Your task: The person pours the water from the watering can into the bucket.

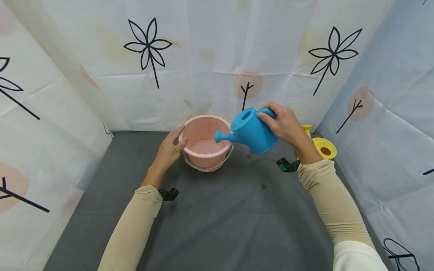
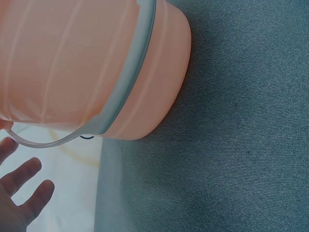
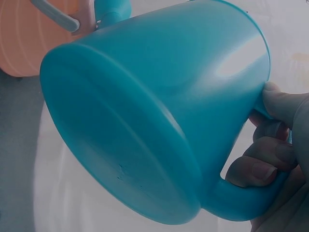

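Observation:
In the head view a pink bucket stands upright on the grey surface, its pale handle hanging down on the near side. My left hand touches its left rim, the fingers fairly straight and spread in the left wrist view. With curled fingers my right hand grips the handle of a blue watering can. The can is tilted left, and its spout tip is over the bucket's right side. Whether water flows from it I cannot tell.
A yellow object with a round hole is partly hidden behind my right forearm. Dark spots mark the grey table cover. White patterned cloth walls enclose the back and both sides.

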Tool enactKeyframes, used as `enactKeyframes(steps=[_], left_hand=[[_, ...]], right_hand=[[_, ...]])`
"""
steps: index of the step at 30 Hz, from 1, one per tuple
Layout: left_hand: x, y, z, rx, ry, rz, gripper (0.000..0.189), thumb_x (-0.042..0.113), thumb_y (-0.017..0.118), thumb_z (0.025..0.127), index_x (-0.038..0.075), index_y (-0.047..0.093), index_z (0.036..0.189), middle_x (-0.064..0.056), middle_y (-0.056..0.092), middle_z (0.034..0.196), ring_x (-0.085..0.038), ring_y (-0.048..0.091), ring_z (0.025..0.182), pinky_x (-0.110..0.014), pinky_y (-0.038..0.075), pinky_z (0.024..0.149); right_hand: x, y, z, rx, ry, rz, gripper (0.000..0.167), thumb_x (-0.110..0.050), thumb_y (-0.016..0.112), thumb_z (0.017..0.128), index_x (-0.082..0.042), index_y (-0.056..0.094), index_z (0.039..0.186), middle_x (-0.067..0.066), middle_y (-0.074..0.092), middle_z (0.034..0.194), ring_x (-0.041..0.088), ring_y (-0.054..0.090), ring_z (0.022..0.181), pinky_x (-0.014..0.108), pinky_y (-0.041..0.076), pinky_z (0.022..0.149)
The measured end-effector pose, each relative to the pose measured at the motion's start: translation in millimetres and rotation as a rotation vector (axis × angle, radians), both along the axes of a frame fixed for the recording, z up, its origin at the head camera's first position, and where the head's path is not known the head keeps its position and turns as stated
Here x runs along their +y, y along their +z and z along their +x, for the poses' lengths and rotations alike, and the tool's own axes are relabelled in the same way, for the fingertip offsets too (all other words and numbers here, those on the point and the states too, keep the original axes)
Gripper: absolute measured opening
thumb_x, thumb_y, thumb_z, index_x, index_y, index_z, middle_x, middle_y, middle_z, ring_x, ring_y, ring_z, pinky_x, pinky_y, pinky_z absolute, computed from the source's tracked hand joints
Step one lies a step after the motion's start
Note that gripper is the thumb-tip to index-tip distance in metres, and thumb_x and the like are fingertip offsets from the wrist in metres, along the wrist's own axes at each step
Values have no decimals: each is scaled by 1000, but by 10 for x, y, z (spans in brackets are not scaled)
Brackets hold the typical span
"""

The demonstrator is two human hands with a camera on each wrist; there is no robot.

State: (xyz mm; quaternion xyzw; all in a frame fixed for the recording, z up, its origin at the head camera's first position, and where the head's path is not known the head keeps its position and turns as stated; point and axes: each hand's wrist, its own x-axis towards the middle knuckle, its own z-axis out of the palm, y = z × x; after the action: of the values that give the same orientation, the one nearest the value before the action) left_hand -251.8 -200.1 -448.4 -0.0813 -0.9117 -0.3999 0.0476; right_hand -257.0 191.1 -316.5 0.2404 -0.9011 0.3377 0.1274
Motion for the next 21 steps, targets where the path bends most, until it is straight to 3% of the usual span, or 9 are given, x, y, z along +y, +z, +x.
enactKeyframes(steps=[21], left_hand=[[7, 2, 9, 8, 8, -5, 61, 51, 50, 105, 38, 29, 161, -10, 38, 163, -39, 36, 150, -65, 34, 117]], right_hand=[[-24, 5, -13, -1, -11, 13, 30, -18, 62, 103, 4, 61, 124, 27, 69, 122, 49, 68, 112, 65, 53, 97]])
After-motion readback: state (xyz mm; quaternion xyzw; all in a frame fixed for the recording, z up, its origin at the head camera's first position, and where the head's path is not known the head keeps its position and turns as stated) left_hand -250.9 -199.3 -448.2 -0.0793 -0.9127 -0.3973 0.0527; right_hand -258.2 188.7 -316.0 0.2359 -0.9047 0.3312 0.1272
